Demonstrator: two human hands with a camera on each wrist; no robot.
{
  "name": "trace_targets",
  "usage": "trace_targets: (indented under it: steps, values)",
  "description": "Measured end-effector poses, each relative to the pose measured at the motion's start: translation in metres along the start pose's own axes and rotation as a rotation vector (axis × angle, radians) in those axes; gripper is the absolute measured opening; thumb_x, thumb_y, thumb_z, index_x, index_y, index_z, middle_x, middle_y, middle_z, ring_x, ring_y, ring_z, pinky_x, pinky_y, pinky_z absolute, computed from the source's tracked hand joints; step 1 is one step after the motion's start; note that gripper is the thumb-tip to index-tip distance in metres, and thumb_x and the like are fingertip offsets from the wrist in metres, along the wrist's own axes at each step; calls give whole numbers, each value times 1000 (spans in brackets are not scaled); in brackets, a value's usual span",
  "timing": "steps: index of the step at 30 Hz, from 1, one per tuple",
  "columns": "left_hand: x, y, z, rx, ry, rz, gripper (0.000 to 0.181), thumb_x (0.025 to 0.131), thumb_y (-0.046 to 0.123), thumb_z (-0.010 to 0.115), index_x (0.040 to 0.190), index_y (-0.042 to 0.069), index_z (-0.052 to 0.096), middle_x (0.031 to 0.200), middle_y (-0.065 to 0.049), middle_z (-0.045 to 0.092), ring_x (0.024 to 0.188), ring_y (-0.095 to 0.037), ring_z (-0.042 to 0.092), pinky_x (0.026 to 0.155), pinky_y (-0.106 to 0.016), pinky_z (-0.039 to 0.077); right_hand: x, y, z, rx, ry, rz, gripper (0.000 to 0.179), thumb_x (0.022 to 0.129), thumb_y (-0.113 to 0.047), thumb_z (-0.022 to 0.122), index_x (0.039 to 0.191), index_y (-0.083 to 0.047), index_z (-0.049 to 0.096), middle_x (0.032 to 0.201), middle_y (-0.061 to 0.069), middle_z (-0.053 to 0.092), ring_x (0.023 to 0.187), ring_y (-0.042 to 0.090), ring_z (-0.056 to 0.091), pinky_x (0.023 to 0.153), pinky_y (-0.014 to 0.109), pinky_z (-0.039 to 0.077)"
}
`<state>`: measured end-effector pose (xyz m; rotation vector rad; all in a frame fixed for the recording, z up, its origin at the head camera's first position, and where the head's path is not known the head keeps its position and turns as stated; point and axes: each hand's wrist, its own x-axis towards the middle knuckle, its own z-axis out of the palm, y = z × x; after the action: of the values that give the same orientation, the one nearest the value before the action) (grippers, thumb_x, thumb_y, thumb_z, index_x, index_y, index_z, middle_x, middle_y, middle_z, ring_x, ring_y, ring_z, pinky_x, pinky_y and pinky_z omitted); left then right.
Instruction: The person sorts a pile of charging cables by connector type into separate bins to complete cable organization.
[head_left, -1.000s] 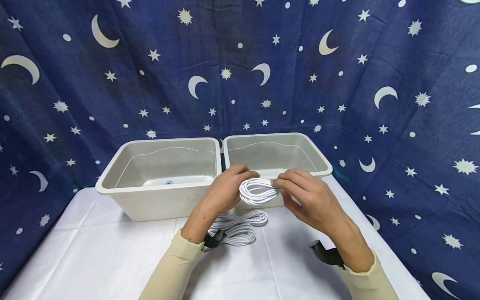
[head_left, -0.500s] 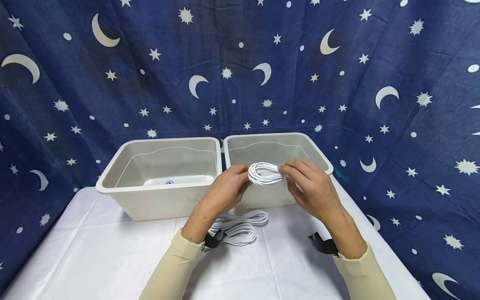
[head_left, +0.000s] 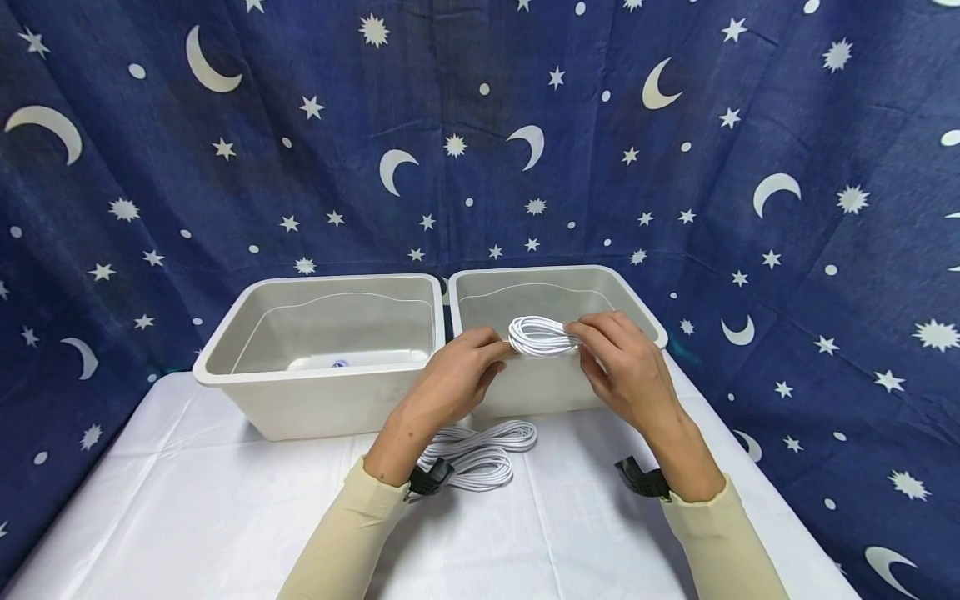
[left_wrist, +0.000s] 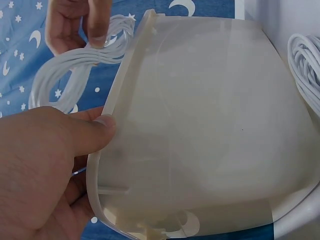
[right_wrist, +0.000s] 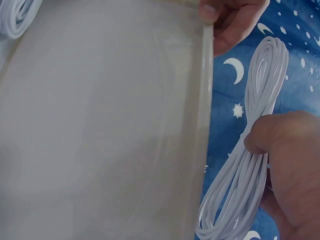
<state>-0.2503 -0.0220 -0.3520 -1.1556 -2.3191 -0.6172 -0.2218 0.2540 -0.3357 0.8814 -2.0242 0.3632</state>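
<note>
My right hand (head_left: 628, 371) pinches a bundled white cable (head_left: 538, 336) around its middle, thumb on the near side. The bundle hangs over the front rim of the right light-grey plastic bin (head_left: 540, 390), its loop pointing left. In the right wrist view the cable (right_wrist: 247, 135) is long and looped at both ends, narrowing under the thumb. My left hand (head_left: 453, 375) grips the same bin's front rim near its left corner. The left wrist view shows the thumb outside the rim and the fingers (left_wrist: 80, 192) behind it.
A second grey bin (head_left: 322, 408) stands left of the first, with a small blue mark on its floor. More bundled white cable (head_left: 480, 458) lies on the white-covered table (head_left: 225, 517), partly behind my left wrist. A blue moon-and-star curtain (head_left: 480, 125) hangs behind.
My right hand has raised the cable and carried it forward and slightly right, up to the right bin's rim. My left hand has stayed near that rim.
</note>
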Motion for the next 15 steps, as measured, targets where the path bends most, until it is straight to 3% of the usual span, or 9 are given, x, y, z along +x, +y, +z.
trace_targets:
  steps: [15]
  values:
    - [0,1,0,-11,15,3,30,99,0,72,123,17,77,105,4,67,94,-14,64,85,-32,54,-4,5,7,5,29,103,22,83,9,73,102,-2,76,105,12,70,96,31,65,83,44,54]
